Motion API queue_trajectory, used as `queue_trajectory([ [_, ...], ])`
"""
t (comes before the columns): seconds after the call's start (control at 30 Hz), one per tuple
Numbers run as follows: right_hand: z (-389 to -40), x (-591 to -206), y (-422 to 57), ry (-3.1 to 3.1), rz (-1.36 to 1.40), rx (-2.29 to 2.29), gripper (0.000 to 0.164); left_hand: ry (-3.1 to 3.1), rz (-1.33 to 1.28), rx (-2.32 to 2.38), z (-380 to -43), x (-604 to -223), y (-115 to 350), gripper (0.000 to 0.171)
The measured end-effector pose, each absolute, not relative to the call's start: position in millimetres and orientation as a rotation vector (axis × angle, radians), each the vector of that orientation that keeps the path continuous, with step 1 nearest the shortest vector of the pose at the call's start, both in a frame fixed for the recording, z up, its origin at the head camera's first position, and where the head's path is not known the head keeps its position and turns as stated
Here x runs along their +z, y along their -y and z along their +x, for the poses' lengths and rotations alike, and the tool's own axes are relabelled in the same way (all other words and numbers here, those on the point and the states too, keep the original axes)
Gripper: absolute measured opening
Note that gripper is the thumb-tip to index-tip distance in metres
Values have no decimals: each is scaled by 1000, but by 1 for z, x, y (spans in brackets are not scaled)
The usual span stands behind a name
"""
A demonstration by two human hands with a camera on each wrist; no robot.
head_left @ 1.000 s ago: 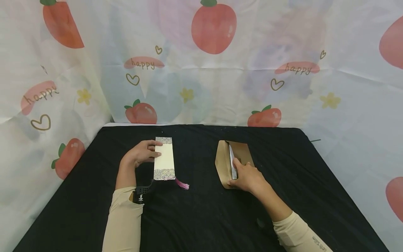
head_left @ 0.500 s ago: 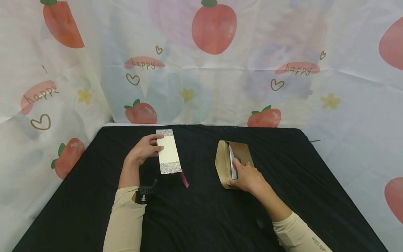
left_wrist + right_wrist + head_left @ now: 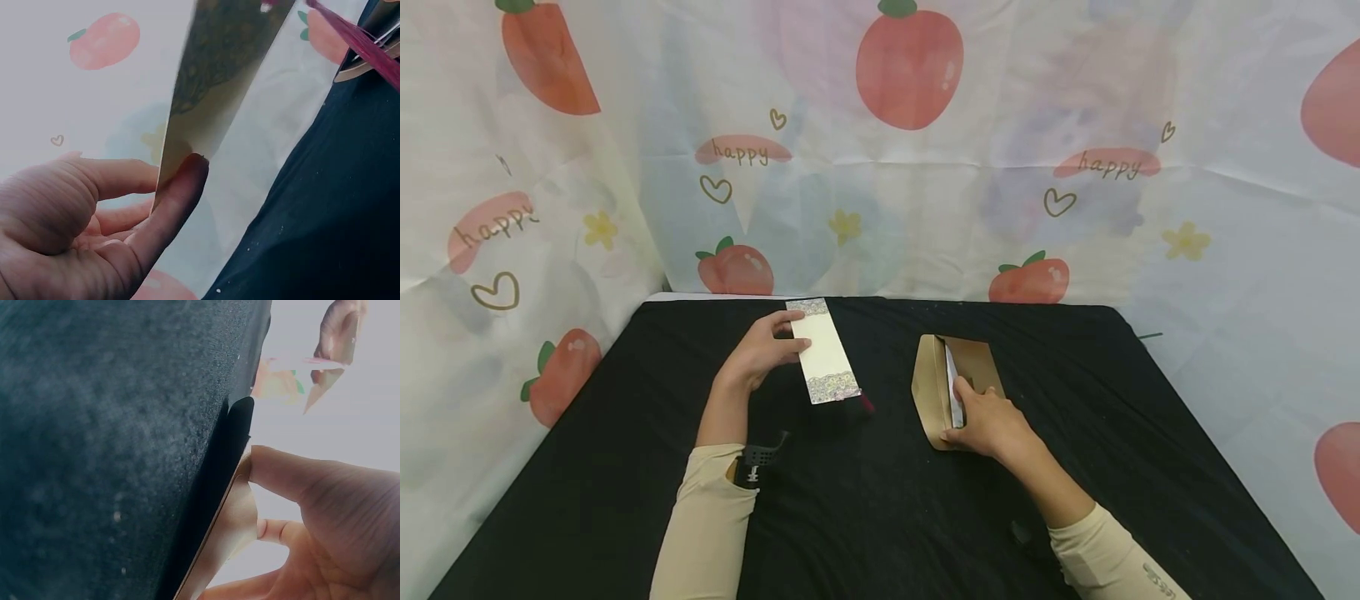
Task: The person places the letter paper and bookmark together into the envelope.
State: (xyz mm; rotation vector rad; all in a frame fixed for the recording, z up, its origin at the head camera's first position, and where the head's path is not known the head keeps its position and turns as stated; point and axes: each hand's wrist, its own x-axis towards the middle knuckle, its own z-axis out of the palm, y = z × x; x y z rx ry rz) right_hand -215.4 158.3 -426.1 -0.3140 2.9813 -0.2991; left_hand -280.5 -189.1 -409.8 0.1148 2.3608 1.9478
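Observation:
My left hand (image 3: 760, 350) pinches a cream bookmark (image 3: 826, 357) by its left edge, thumb on the front. The bookmark has silvery patterned bands at both ends and tilts in the air above the black cloth. A dark pink tassel (image 3: 867, 403) hangs from its lower right corner. In the left wrist view the bookmark (image 3: 215, 81) stands between thumb and fingers. To the right, my right hand (image 3: 992, 421) grips a brown paper envelope (image 3: 927, 392) with its flap spread to the left. Something white (image 3: 953, 387) shows in its opening.
A black cloth (image 3: 880, 500) covers the table. Behind it and at both sides hangs a pale curtain (image 3: 925, 217) printed with fruit and hearts. A black strap (image 3: 752, 467) with a device sits on the left wrist. A small dark object (image 3: 1021, 532) lies near the right forearm.
My left hand has lifted the bookmark away and carried it rightward, its lower end swinging toward the envelope. My right hand and the envelope stay in place.

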Motion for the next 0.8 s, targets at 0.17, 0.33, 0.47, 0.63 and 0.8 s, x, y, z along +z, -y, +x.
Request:
queue_trajectory([
  [0.17, -216, -427, -158, -2976, -296, -293, 60, -2374, 117, 1954, -278, -405, 186, 59],
  [0.33, -216, -428, -158, -2970, -296, -299, 60, -2374, 137, 1928, -277, -402, 184, 59],
  [0.47, -216, -427, -159, -2969, -302, -300, 60, -2366, 160, 1911, -277, -401, 178, 59],
  [0.63, -216, -426, -159, -2970, -309, -298, 60, -2359, 190, 1889, -276, -401, 169, 60],
  [0.8, -216, -426, -159, -2974, -311, -297, 59, -2385, 201, 1847, -276, -403, 160, 58],
])
